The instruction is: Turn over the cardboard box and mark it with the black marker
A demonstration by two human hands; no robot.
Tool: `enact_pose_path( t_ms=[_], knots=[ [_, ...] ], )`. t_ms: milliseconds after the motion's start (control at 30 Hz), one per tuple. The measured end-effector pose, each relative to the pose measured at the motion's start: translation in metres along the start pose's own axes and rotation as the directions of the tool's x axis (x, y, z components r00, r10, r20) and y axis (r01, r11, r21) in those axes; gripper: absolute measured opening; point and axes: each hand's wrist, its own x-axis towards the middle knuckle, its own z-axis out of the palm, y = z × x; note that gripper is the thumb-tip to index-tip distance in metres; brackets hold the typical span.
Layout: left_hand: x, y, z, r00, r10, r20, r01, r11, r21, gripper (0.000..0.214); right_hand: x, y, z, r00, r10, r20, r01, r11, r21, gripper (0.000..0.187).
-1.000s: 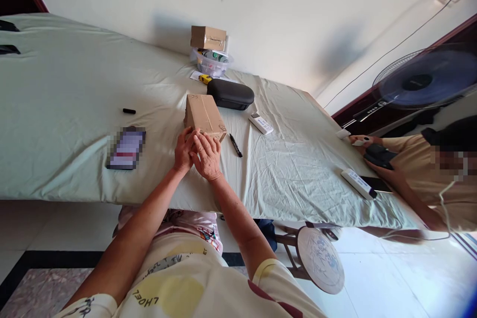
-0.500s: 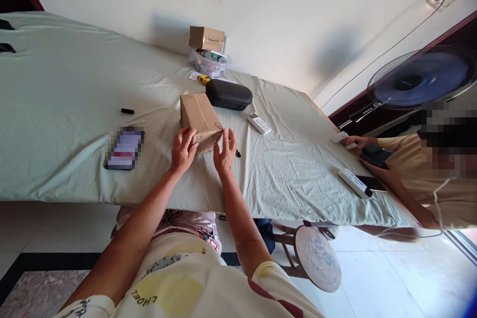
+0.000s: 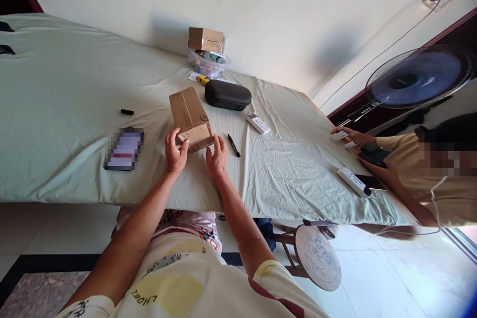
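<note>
A closed brown cardboard box [image 3: 190, 112], taped along its top seam, rests slightly turned on the cloth in front of me. My left hand [image 3: 176, 151] grips its near left corner, the thumb against the end face. At the near right corner, my right hand [image 3: 216, 155] presses its fingers to the box's side, so the box is held between both hands. Just right of my right hand lies a black pen [image 3: 234, 145]. A black hard case [image 3: 228, 95] sits behind the box, to its right.
Left on the cloth-covered table [image 3: 74, 89] are a phone [image 3: 124, 149] and a small black cylinder [image 3: 127, 112]. A smaller carton [image 3: 205, 39] tops a plastic tub [image 3: 208, 65] by the wall. Rightward are a white device [image 3: 258, 123], a seated person [image 3: 406, 164] and a fan [image 3: 417, 79].
The box has shifted left and turned a little, with both hands moving along with it. The pen, earlier mostly hidden by my right hand, now shows in full.
</note>
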Motion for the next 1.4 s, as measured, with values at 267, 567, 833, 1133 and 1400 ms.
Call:
enact_pose_path(
  t_ms=[267,567,833,1133,1400],
  knots=[
    [0.003,-0.013,0.006,0.999,-0.05,-0.003,0.05,0.996,-0.069,0.06,-0.001,0.016,0.01,0.992,0.056,-0.115,-0.043,0.993,0.115,0.05],
    [0.0,-0.021,0.004,0.981,-0.194,0.03,0.195,0.98,-0.038,0.045,0.003,0.016,-0.006,0.969,0.104,-0.225,-0.064,0.982,0.181,0.043],
    [0.003,-0.02,-0.004,0.998,-0.019,-0.059,0.036,0.957,0.289,0.026,0.004,0.014,-0.007,0.973,0.116,-0.201,-0.067,0.97,0.235,0.049],
    [-0.001,-0.013,0.0,0.991,-0.124,-0.044,0.132,0.916,0.38,0.041,0.002,0.007,-0.005,0.99,0.054,-0.127,-0.022,0.97,0.243,0.056],
    [-0.003,-0.004,0.001,0.995,-0.094,-0.039,0.101,0.949,0.299,0.08,-0.002,0.002,0.003,0.994,0.024,-0.107,0.004,0.969,0.248,0.054]
  ],
)
